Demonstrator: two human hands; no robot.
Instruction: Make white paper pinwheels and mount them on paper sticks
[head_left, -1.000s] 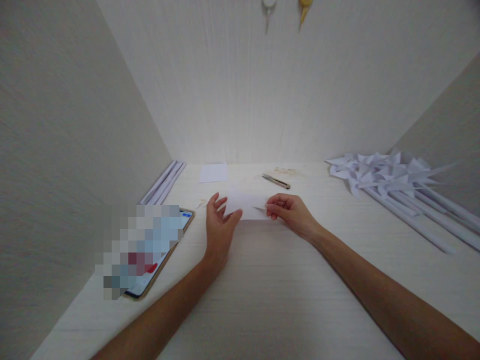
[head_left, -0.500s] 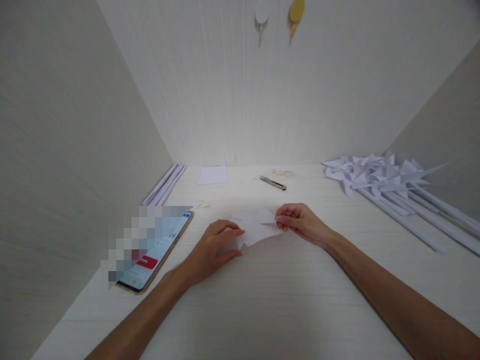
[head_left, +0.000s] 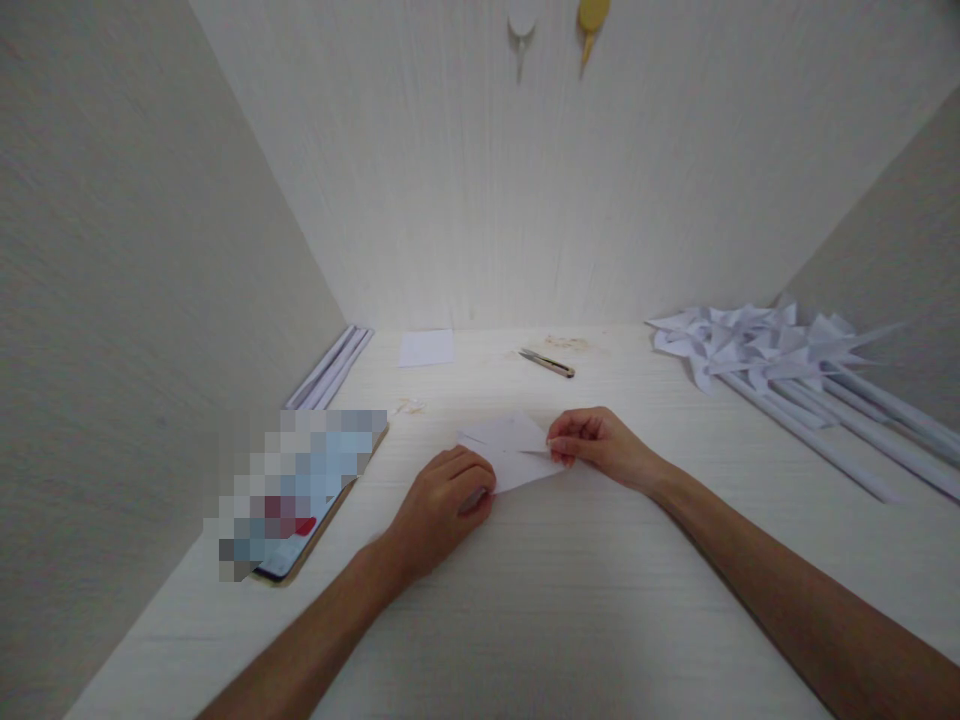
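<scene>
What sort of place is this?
Likely a paper-craft desk: paper pinwheels piled at right, a small cutter beyond, and the left hand and right hand holding a white sheet.

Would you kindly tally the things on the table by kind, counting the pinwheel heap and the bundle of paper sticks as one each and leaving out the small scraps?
Paper sheets: 2 (folded sheet, flat sheet)
Phone: 1
Knife: 1
Pinwheel heap: 1
Stick bundle: 1
Total: 6
</scene>
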